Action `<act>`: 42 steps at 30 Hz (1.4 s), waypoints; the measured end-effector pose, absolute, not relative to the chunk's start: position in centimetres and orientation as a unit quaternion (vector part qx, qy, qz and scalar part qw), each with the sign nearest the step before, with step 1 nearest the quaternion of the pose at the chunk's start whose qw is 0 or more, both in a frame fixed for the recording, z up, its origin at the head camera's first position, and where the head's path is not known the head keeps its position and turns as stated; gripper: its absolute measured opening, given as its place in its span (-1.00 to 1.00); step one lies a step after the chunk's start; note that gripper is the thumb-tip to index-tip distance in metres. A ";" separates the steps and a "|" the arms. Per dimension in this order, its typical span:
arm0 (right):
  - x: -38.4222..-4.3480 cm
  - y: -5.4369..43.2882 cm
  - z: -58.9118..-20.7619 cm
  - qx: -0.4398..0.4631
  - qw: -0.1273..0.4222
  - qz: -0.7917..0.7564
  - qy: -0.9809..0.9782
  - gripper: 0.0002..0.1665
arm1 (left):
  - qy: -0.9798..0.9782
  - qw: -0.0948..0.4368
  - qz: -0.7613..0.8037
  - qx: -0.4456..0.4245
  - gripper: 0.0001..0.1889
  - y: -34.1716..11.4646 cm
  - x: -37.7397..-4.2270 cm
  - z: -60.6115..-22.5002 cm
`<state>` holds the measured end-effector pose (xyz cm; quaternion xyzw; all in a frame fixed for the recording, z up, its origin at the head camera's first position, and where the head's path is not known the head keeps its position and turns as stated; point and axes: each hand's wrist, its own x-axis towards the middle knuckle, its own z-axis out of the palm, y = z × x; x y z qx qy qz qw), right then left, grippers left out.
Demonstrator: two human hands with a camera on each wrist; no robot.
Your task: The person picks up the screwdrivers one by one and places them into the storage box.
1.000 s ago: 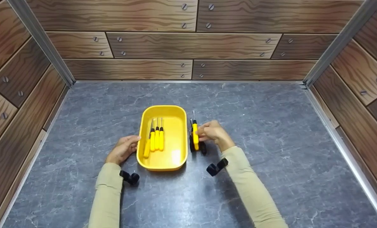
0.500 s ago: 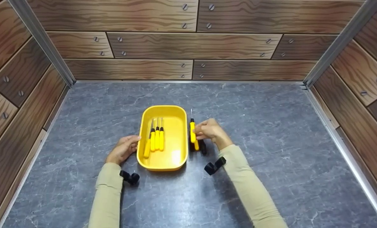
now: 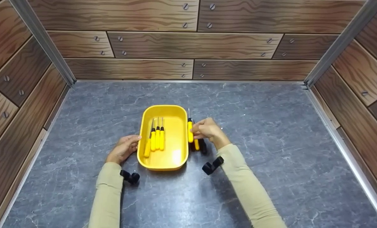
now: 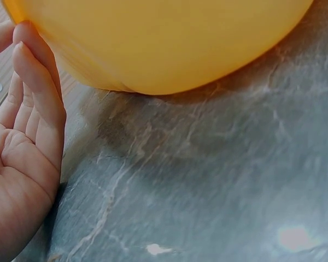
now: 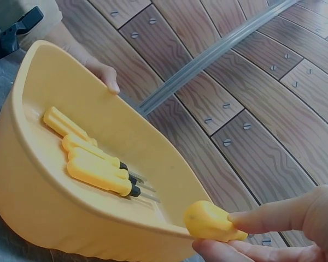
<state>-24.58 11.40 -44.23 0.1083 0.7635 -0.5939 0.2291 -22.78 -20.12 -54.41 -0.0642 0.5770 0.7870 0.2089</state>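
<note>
My right hand (image 3: 208, 129) pinches the yellow handle of a screwdriver (image 3: 190, 130) between thumb and fingers. It is held up at the right rim of a yellow plastic bin (image 3: 164, 165), with its thin shaft pointing away from me. Several yellow-handled screwdrivers (image 5: 101, 172) lie side by side inside the bin, towards its left wall. At the bin's left rim, my left hand (image 3: 124, 148) pinches the wall with thumb and fingertips. Under and beside my right hand, another yellow handle (image 3: 197, 145) and a black handle (image 3: 203, 147) lie on the table, partly hidden.
The bin stands on a grey marbled tabletop (image 3: 255, 117). Wood-patterned walls (image 3: 193, 46) close off the back and both sides, with metal posts (image 3: 343, 41) at the corners. Black wrist mounts (image 3: 213, 165) stick out from the sleeves.
My right hand has lifted the yellow screwdriver and moved it left, from the tools beside the bin to the bin's right rim. My left hand stays on the opposite rim.
</note>
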 end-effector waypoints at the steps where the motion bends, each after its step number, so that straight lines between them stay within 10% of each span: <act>1: -24.6 11.4 -44.2 0.107 0.230 -0.593 0.764 -0.59 | 0.576 0.209 0.787 -0.064 -0.77 -20.1 -22.8 -54.4; 42: -24.3 7.8 -44.5 0.104 0.229 -0.600 0.760 -0.65 | 0.566 0.211 0.794 -0.061 -0.73 -20.2 -22.8 -54.5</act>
